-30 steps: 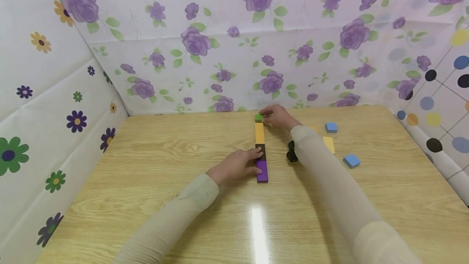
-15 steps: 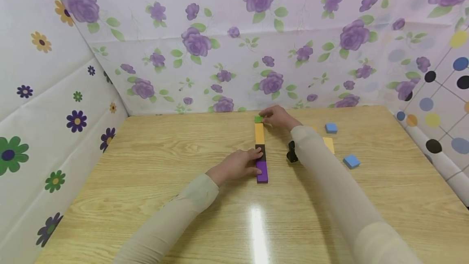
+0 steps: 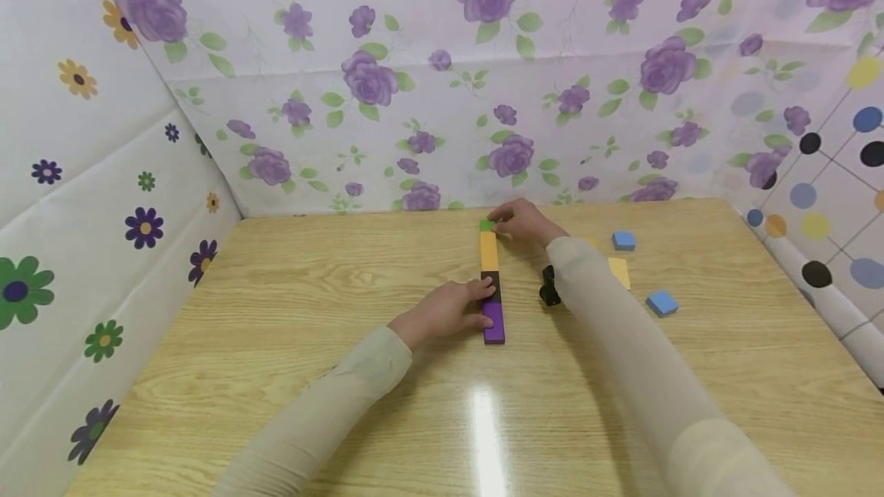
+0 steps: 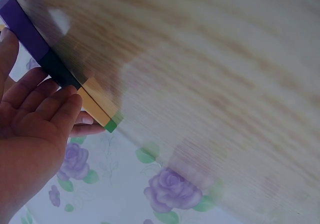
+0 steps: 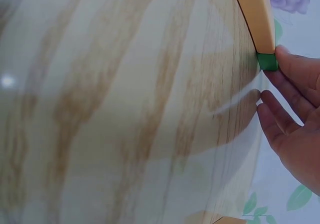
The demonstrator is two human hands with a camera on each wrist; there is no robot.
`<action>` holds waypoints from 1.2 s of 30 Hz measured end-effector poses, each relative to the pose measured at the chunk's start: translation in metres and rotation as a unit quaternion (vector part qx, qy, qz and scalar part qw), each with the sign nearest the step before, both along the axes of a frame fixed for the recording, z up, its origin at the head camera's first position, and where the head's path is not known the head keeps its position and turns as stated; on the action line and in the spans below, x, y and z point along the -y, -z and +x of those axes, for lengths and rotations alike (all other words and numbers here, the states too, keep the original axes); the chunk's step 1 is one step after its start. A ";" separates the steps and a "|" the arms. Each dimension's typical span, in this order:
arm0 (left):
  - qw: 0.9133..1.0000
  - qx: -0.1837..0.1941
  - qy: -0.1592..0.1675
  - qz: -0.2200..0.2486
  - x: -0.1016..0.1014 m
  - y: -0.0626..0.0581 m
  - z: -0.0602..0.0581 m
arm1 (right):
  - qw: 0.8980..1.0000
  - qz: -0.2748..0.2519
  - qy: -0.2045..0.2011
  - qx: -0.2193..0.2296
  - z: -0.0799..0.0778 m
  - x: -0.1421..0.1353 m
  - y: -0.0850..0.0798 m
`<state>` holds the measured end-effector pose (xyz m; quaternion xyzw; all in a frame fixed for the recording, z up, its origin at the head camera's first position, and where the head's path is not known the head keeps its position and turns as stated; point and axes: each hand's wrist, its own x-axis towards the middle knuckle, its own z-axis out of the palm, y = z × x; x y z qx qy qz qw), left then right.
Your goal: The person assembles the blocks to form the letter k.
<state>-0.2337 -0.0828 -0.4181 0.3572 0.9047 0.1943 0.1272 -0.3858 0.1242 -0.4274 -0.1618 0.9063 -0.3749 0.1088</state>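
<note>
A straight row of blocks runs away from me in the head view: a purple block [image 3: 494,330], a black block [image 3: 491,278], an orange block [image 3: 489,251] and a small green block [image 3: 486,225] at the far end. My left hand [image 3: 440,313] lies against the row's left side, its fingertips on the black block and its thumb on the purple one. The left wrist view shows those fingers loosely extended along the row. With thumb and index finger, my right hand [image 3: 526,222] pinches the green block [image 5: 267,61], which touches the orange block's end.
Right of the row lie a black piece [image 3: 549,287], a light orange piece [image 3: 619,272] partly behind my right sleeve, and two blue blocks [image 3: 625,241], the nearer blue block [image 3: 663,303] toward me. Flowered cloth [image 3: 414,98] hangs along the table's back edge.
The green block has shifted slightly toward me, against the orange block, with my right fingers following it. My left hand has stayed in place.
</note>
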 end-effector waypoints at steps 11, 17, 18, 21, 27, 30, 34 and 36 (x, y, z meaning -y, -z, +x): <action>1.000 0.002 -0.004 -0.008 -0.004 -0.002 -0.001 | 1.000 -0.017 -0.004 -0.020 0.002 -0.010 -0.002; 1.000 0.007 -0.008 -0.016 -0.004 -0.002 0.000 | 1.000 -0.014 -0.012 0.001 0.007 -0.019 -0.005; 1.000 0.006 -0.008 -0.016 -0.004 -0.002 0.000 | 1.000 -0.012 -0.013 0.005 0.008 -0.020 -0.005; 1.000 0.001 -0.005 -0.013 -0.004 -0.002 -0.001 | 1.000 -0.009 -0.015 0.014 0.009 -0.023 -0.007; 1.000 -0.002 -0.005 -0.013 -0.004 -0.001 -0.003 | 1.000 -0.005 -0.025 0.009 0.011 -0.025 -0.013; 1.000 0.000 -0.007 -0.012 -0.003 -0.001 -0.003 | 0.999 0.002 -0.037 -0.017 0.013 -0.025 -0.018; 1.000 0.002 -0.008 -0.009 -0.002 0.000 -0.002 | 0.998 0.002 -0.052 -0.047 0.017 -0.028 -0.026; 1.000 0.002 -0.009 -0.008 -0.001 0.000 -0.001 | 0.997 -0.001 -0.056 -0.054 0.020 -0.030 -0.030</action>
